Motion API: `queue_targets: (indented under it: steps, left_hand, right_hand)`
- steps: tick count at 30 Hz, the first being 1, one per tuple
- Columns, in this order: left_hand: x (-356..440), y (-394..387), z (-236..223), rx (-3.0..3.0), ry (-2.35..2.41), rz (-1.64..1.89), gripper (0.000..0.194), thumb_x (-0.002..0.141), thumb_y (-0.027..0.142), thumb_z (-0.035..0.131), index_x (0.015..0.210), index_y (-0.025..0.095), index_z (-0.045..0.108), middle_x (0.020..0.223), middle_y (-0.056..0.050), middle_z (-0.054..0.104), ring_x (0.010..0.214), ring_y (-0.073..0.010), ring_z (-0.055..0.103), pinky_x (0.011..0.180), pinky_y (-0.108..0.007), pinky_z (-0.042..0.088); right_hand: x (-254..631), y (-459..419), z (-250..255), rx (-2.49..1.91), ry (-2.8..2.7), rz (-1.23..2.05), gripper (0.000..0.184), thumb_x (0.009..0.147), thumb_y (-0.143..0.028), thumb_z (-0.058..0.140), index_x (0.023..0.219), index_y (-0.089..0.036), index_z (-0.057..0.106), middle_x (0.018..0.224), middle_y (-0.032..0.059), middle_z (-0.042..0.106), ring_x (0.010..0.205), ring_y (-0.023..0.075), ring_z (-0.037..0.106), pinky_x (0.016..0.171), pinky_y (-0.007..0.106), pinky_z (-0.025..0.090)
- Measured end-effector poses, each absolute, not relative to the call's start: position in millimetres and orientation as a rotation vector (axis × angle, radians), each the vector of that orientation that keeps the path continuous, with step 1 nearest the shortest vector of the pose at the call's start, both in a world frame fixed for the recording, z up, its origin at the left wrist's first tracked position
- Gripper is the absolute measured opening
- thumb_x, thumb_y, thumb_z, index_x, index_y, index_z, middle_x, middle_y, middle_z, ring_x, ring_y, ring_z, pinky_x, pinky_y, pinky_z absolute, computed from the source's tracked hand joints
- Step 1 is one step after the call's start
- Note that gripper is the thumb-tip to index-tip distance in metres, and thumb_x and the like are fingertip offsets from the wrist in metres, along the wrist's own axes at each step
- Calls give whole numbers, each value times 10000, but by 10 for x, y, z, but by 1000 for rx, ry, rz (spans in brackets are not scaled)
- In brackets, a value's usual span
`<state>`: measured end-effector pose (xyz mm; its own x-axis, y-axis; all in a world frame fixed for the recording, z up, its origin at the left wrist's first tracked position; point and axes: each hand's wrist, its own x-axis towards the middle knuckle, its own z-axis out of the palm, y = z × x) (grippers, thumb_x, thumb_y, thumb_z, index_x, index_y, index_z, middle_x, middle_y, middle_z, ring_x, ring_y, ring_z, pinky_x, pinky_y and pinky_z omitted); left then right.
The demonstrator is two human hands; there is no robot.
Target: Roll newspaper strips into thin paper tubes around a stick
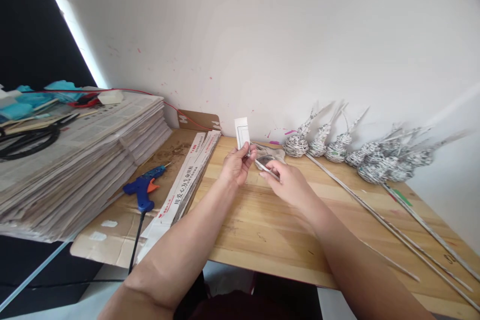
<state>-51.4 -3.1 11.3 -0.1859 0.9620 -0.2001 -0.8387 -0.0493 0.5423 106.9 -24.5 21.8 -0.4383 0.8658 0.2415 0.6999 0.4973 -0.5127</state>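
My left hand (236, 166) is closed on a strip of printed white paper (242, 132), which stands up above the thumb. My right hand (285, 179) pinches a thin pale stick (268, 170) that looks like rolled paper and slants toward the left hand. Whether the stick joins the strip is hidden by the left fingers. Just behind both hands, a crumpled greyish cloth-like thing (279, 154) lies on the table with something dark and round on it. Left of the hands is a stack of cut newspaper strips (187, 175).
A blue glue gun (144, 186) rests on cardboard (112, 227) at left, beside a tall newspaper stack (131, 152). Several woven paper shapes (296, 145) with spiky ends line the wall. Long paper sticks (360, 197) cross the wooden table (255, 245) at right.
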Motion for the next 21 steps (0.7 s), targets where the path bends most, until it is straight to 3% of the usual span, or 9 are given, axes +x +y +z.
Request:
queue_targets:
  steps: [2,5,7,10,12,16,18,21]
  left_hand:
    - [-520,-29,115,240,649,1647,54,814,60,619,763,73,634,736,-73,682,581,-76,641,574,-136,561]
    - [-529,-27,115,240,648,1640,41,813,64,621,775,73,632,737,-74,685,597,-91,658,574,-145,567]
    - [-531,-29,112,244,647,1635,33,813,71,624,781,73,634,744,-77,687,615,-102,670,574,-147,569]
    - [-525,-32,106,243,644,1632,32,805,63,630,776,73,633,745,-79,686,622,-107,675,575,-145,568]
    - [-519,-30,104,234,639,1637,31,801,58,634,776,76,632,738,-74,684,618,-102,672,584,-145,569]
    - [-515,-25,111,190,641,1660,28,808,69,633,784,83,635,730,-63,681,615,-89,666,609,-144,571]
    - [-517,-25,116,185,641,1660,24,811,69,628,795,81,642,730,-64,681,620,-90,667,617,-144,572]
    - [-519,-28,118,203,637,1644,34,816,71,622,800,71,652,728,-70,681,617,-96,668,608,-151,574]
  right_hand:
    - [1043,-263,214,-1225,-2326,202,173,884,-359,519,921,-210,599,806,42,663,676,162,559,596,265,335]
    - [1035,-264,210,-1229,-2359,118,237,937,-311,407,891,-199,611,812,61,663,691,169,568,599,273,326]
    - [1053,-248,205,-1270,-2344,301,295,949,-335,368,880,-201,622,729,42,647,628,160,560,580,270,334]
    - [1086,-220,195,-1343,-2254,856,378,960,-406,306,901,-204,620,600,3,602,503,140,541,532,258,363]
    - [1093,-215,192,-1352,-2199,1012,395,963,-423,280,915,-205,605,572,-9,590,473,135,536,520,253,371]
    - [1065,-236,202,-1263,-2271,484,223,890,-403,495,947,-217,606,687,8,644,582,149,553,564,257,344]
    - [1053,-243,207,-1219,-2296,284,189,883,-362,513,928,-214,621,758,29,661,632,156,556,586,264,333]
    - [1069,-229,213,-1262,-2293,344,258,923,-326,416,875,-206,639,675,24,621,586,150,538,578,266,333]
